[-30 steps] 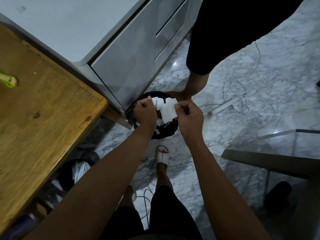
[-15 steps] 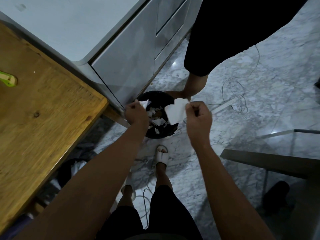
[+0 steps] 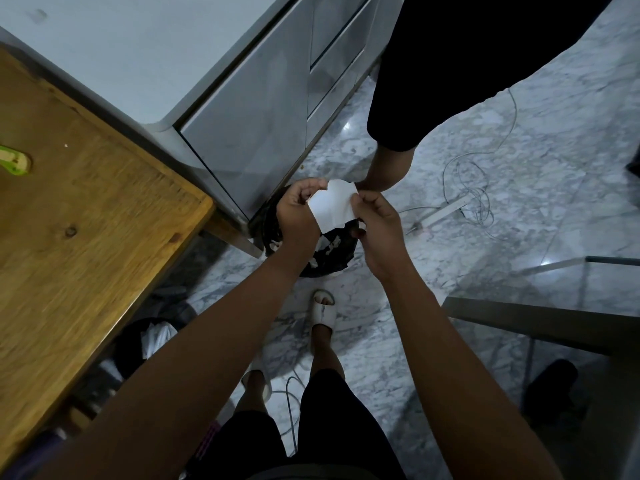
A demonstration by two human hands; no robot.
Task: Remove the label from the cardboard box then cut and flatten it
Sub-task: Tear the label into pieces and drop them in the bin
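Note:
A white piece of label [image 3: 333, 207] is held over a black waste bin [image 3: 325, 258] on the floor. My left hand [image 3: 298, 213] pinches its left edge and my right hand [image 3: 377, 225] pinches its right edge. Several torn white scraps lie inside the bin. The cardboard box is out of view.
A wooden table [image 3: 79, 244] stands at the left with a green-handled tool [image 3: 14, 161] on it. A grey cabinet [image 3: 249, 116] stands behind the bin. Another person's leg [image 3: 388, 168] stands just beyond it. Cables [image 3: 471, 192] lie on the marble floor; a glass table [image 3: 554, 323] stands right.
My left hand had pulled away with a torn scrap. It has now come back and pinches the remaining label piece, which my right hand kept holding.

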